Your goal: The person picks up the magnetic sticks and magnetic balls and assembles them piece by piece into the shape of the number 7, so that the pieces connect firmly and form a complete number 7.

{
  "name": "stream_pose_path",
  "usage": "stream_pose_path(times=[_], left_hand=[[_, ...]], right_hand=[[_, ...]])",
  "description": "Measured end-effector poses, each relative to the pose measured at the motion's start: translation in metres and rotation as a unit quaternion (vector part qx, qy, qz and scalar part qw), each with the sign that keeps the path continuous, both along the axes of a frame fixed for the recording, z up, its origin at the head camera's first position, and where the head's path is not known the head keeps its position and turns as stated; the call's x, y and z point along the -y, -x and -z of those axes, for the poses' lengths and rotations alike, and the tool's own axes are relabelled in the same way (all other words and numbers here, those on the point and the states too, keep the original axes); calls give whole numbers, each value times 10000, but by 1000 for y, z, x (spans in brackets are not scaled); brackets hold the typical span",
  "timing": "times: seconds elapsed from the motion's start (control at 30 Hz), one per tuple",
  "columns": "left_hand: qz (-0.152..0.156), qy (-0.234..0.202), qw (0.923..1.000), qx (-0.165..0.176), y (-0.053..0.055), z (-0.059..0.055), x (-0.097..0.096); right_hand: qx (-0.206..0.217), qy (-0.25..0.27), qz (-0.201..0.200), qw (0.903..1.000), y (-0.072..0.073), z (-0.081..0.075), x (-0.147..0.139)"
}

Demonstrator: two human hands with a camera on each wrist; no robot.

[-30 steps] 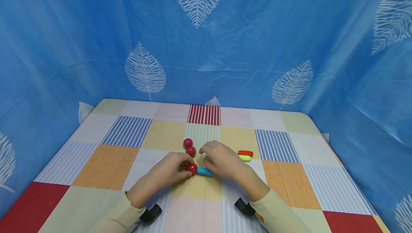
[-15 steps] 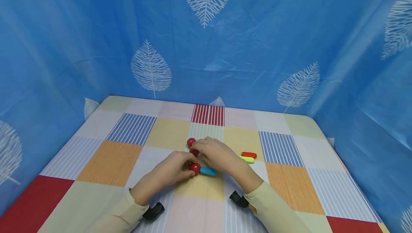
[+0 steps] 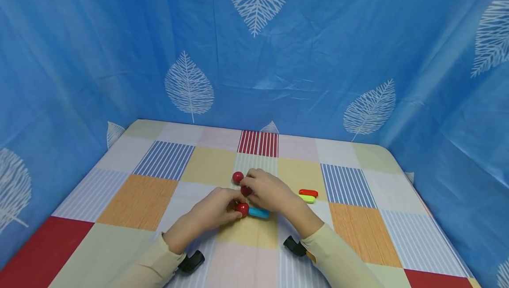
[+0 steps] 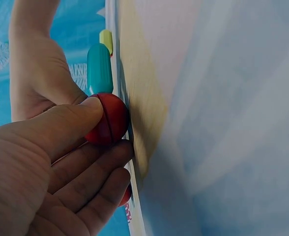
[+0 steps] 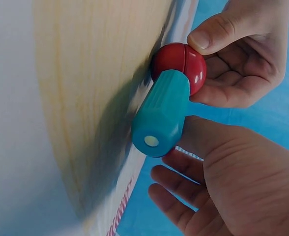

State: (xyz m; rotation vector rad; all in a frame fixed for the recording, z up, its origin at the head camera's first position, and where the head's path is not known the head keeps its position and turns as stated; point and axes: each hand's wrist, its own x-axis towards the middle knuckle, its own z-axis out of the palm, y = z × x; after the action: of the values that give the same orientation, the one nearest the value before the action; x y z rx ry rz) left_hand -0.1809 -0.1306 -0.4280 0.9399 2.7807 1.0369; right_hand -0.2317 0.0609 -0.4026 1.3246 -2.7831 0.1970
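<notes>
My left hand (image 3: pixel 212 206) pinches a red ball (image 3: pixel 242 210) between thumb and fingers; in the left wrist view this ball (image 4: pixel 111 120) shows a dark seam round it. Against its right side lies a short, ridged blue stick like a mini highlighter (image 3: pixel 259 213), its flat end with a pale dot towards the right wrist camera. My right hand (image 3: pixel 272 193) reaches over from the right and holds a second red ball (image 3: pixel 246 190) in its fingertips, just beyond the first; in the right wrist view the blue stick hides most of it. A third red ball (image 3: pixel 237 177) sits behind.
Right of my right hand lie a red stick (image 3: pixel 308 193) and a yellow-green one (image 3: pixel 307 199), side by side. A patchwork cloth (image 3: pixel 135 204) covers the table. Blue curtains with white leaves (image 3: pixel 278 58) stand behind and along both sides.
My right hand has moved left onto the second red ball, taken hold of it and shifted it slightly to the right, away from the third. My left hand keeps its grip. The head view has shifted slightly.
</notes>
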Motion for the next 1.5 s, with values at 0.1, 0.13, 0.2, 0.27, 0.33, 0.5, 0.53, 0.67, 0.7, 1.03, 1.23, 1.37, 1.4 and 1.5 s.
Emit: stream_pose_path(times=[0.1,0.13,0.2,0.27,0.33,0.5,0.53,0.67,0.7,1.03,1.23,1.37,1.4,1.5], left_hand=[[21,-20,10000,29,0,1,-1],[24,-36,10000,30,0,1,-1],[25,-61,10000,24,1,0,-2],[11,-67,10000,34,0,0,-2],[-12,-55,10000,52,0,0,-2],[-73,-47,9999,90,-1,0,-1],[-77,-50,9999,87,-1,0,0],[-80,-27,10000,17,-2,0,0],[-90,-9,10000,-6,-2,-1,0],[-107,105,9998,-142,-1,0,-1],[-114,92,9998,-146,0,1,-1],[-137,98,9998,-96,-1,1,-1],[-144,102,9998,-76,-1,1,-1],[-158,97,9998,-28,-1,1,-1]], right_hand=[[283,86,205,9994,0,2,-1],[367,125,272,9989,0,2,-2],[521,201,372,9977,0,3,-3],[585,242,417,9971,0,4,-5],[597,263,412,9970,-1,5,-7],[556,300,318,9975,-1,7,-14],[548,324,285,9976,-1,7,-16],[539,415,206,9975,-3,8,-22],[553,439,206,9973,-4,8,-24],[653,622,346,9953,-12,8,-41],[618,566,331,9959,-18,7,-50],[639,507,406,9958,-21,6,-55],[654,511,428,9956,-22,6,-57],[663,554,458,9952,-25,6,-61]])
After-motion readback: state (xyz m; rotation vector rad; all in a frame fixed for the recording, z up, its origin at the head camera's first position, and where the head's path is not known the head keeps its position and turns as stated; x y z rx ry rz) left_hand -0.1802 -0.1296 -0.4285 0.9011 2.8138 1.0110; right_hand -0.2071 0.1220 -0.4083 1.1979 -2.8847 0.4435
